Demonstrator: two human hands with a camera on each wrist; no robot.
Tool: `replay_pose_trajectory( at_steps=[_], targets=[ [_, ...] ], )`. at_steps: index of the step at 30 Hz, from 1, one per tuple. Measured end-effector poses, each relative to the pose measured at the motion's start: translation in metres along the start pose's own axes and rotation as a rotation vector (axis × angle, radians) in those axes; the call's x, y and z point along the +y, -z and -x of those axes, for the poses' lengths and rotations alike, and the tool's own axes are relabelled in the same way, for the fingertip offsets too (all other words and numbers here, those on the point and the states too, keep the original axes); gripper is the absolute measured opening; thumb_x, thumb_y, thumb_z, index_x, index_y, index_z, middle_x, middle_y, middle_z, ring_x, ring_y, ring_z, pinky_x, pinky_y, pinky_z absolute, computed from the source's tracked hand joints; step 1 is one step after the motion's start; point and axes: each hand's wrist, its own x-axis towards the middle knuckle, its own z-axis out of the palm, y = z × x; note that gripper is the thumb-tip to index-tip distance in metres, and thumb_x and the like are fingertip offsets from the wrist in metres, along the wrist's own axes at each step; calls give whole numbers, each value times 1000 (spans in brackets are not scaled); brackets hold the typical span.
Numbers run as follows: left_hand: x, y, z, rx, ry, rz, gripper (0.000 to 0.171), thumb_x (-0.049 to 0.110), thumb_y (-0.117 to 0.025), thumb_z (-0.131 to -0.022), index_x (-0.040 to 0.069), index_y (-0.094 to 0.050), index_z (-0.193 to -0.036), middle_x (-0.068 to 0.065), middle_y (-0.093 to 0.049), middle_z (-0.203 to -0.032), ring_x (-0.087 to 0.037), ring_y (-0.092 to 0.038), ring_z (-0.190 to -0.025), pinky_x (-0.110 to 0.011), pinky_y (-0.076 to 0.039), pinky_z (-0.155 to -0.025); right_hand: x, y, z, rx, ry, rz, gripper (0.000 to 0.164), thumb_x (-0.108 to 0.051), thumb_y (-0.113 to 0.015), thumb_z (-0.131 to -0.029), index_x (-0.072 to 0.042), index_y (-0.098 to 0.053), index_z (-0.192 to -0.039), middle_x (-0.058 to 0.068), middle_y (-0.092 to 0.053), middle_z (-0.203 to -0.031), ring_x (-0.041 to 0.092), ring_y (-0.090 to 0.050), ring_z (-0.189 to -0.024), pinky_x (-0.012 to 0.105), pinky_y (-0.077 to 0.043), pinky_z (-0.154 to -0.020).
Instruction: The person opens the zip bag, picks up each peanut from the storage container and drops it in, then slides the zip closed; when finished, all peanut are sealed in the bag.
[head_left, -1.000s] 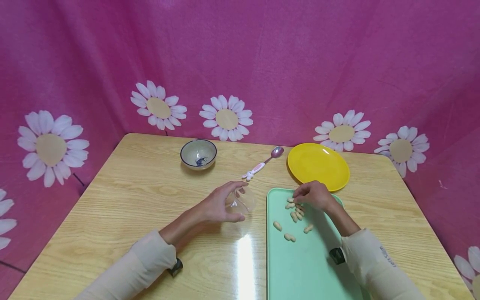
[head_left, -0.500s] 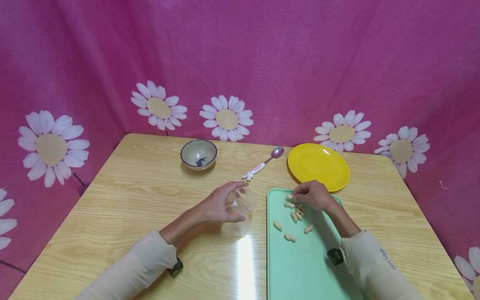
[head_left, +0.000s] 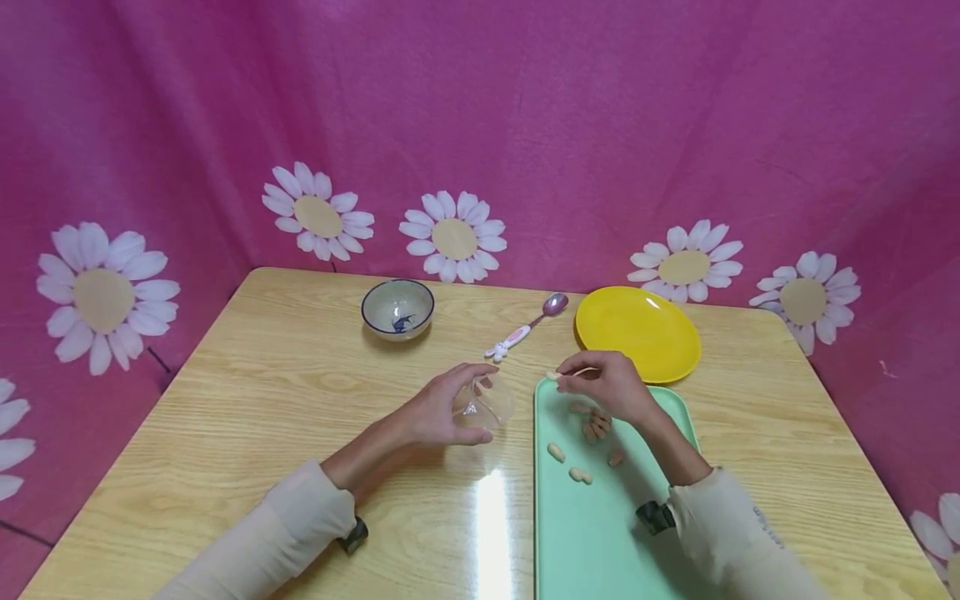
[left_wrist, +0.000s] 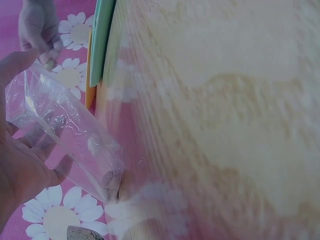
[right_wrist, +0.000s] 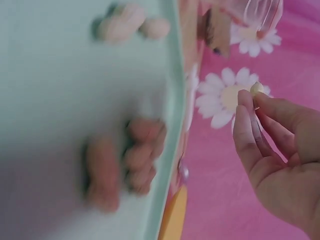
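Observation:
My left hand [head_left: 442,408] holds a clear plastic bag [left_wrist: 75,135], fingers and thumb curved round its sides near the top. The bag stands on the table left of the tray, and something small and brownish shows at its bottom. Between the fingertips of my right hand [head_left: 611,387] is a pale peanut [right_wrist: 257,88], pinched above the left back corner of the green tray [head_left: 581,533]. Several more unshelled peanuts [head_left: 555,452] lie on the tray, some in the right hand's shadow.
Behind the tray rests a yellow plate [head_left: 637,329], close to its far edge. A spoon [head_left: 517,335] with a white-and-pink rabbit handle lies left of the plate. A small blue-rimmed bowl [head_left: 397,310] stands farther left. A pink flowered cloth [head_left: 525,150] hangs behind the table.
My right hand has lifted a peanut from the pile at the tray's back and moved left with it toward the bag. The left hand and the bag have stayed in place.

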Motion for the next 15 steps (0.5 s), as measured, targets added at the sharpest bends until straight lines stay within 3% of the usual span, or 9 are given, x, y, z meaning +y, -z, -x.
replay_pose_trajectory(
  at_steps=[3, 9, 15],
  targets=[
    [-1, 0, 0, 1, -17, 2, 83, 26, -80, -71, 13, -39, -142, -11, -54, -130, -24, -48, -125, -47, -36, -108, -11, -8, 0, -7, 33, -24, 19, -12, -70, -85, -3, -70, -101, 14, -71, -94, 31, -69, -84, 25, -57, -74],
    [-2, 0, -1, -5, -18, 14, 82, 27, -80, -72, 15, -39, -142, -8, -54, -129, -22, -49, -123, -46, -37, -106, -32, -25, -3, -41, 106, -23, 19, -12, -71, -84, -3, -71, -101, 10, -71, -94, 17, -63, -79, 20, -54, -71],
    [-2, -1, -1, -11, -36, 15, 81, 26, -79, -73, 16, -38, -142, -10, -53, -130, -22, -50, -122, -47, -39, -104, -47, -45, 0, -70, 151, -15, 14, -11, -71, -83, -5, -72, -96, 7, -71, -87, 13, -60, -74, 20, -53, -67]
  ],
)
